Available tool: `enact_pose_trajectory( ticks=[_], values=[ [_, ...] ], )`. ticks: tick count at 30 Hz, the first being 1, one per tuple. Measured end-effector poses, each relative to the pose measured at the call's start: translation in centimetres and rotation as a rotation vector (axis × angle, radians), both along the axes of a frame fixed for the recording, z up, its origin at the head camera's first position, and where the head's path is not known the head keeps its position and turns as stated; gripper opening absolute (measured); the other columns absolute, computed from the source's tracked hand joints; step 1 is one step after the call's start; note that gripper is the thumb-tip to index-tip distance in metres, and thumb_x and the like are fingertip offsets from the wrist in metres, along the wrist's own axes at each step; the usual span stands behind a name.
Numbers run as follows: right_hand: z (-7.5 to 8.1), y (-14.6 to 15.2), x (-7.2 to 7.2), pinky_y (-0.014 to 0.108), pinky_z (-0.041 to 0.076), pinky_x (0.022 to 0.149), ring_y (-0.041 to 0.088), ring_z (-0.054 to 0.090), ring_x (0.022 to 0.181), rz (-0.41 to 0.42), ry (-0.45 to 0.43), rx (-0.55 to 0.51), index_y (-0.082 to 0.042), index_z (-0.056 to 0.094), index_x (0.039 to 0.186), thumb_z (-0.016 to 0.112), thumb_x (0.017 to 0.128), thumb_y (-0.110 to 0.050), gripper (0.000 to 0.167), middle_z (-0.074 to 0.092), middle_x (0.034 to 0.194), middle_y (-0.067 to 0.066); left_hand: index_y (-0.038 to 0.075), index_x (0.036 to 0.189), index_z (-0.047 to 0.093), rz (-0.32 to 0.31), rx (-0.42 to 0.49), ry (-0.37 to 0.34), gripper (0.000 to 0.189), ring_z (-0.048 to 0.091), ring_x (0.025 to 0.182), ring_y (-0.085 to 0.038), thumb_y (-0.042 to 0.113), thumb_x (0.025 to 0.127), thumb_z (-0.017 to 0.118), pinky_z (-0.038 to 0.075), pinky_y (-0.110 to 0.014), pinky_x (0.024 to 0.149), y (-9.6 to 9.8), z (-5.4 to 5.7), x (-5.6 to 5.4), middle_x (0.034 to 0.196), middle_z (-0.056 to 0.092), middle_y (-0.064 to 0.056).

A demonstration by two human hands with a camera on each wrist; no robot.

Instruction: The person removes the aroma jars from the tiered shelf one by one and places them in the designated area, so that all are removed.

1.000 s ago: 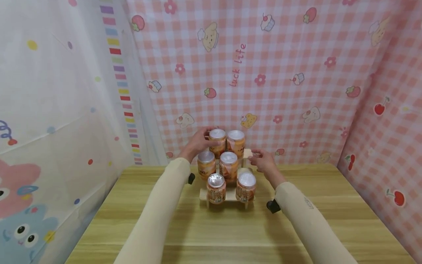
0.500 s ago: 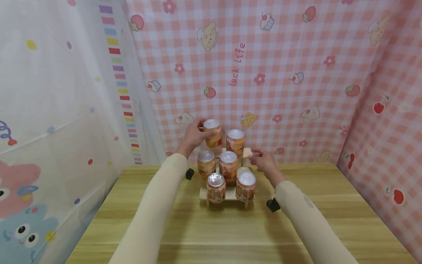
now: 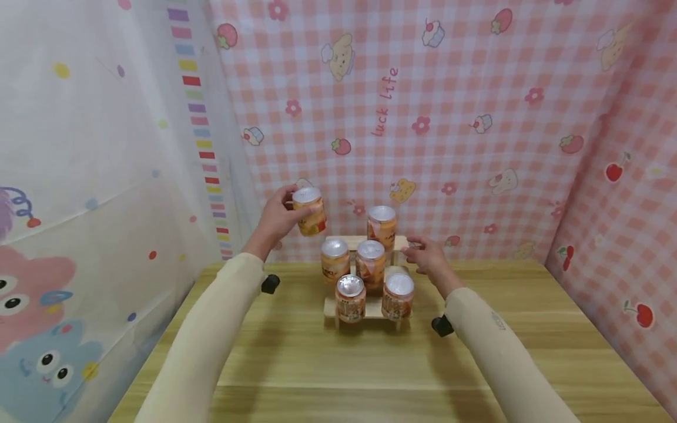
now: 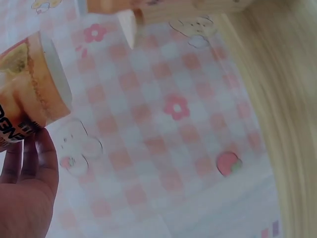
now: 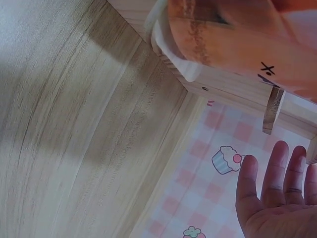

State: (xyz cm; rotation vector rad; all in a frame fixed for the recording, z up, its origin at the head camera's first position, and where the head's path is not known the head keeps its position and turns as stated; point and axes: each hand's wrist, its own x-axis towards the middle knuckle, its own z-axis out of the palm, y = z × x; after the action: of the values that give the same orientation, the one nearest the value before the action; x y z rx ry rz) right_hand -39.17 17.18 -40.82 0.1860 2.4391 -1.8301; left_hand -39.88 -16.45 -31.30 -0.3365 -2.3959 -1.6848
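In the head view my left hand (image 3: 280, 214) grips an orange-yellow can (image 3: 310, 216) with a silvery top, in the air left of a stepped wooden rack (image 3: 346, 242). The left wrist view shows my fingers curled against this can (image 4: 29, 89). Cans stand on the rack: one (image 3: 382, 226) on the top step, two on the middle step, and two at the front. My right hand (image 3: 427, 258) is at the right end of the top step. Its fingers look fairly straight in the right wrist view; whether they touch the wood I cannot tell.
The rack stands near the back of a wood-grain table (image 3: 338, 370). A pink checked cloth (image 3: 449, 147) hangs close behind it, and a white patterned cloth (image 3: 106, 147) hangs at the left. The right wrist view shows a front can (image 5: 237, 44) up close.
My left hand has lifted the can off the left of the top step and carried it up and left, away from the rack. My right hand has stayed at the rack's right side.
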Motion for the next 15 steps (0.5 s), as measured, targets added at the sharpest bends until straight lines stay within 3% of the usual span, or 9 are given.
enact_pose_trajectory(
  ticks=[9, 15],
  values=[
    [0.0, 0.2, -0.1, 0.048, 0.048, 0.09, 0.036, 0.055, 0.124, -0.001, -0.011, 0.013, -0.01, 0.042, 0.149, 0.057, 0.101, -0.02, 0.051, 0.049, 0.143, 0.021, 0.003, 0.14, 0.042, -0.005, -0.068, -0.013, 0.068, 0.05, 0.117, -0.032, 0.025, 0.087, 0.077, 0.049, -0.041, 0.09, -5.1, -2.5, 3.2, 0.133, 0.05, -0.018],
    [0.0, 0.1, -0.3, 0.052, 0.045, 0.096, 0.036, 0.054, 0.124, -0.007, -0.031, 0.0, -0.012, 0.043, 0.148, 0.057, 0.101, -0.021, 0.05, 0.049, 0.144, 0.02, 0.0, 0.142, 0.042, -0.018, -0.12, -0.035, 0.068, 0.053, 0.118, -0.035, 0.019, 0.087, 0.078, 0.051, -0.039, 0.089, -6.4, -5.0, 5.9, 0.133, 0.052, -0.021]
  ],
)
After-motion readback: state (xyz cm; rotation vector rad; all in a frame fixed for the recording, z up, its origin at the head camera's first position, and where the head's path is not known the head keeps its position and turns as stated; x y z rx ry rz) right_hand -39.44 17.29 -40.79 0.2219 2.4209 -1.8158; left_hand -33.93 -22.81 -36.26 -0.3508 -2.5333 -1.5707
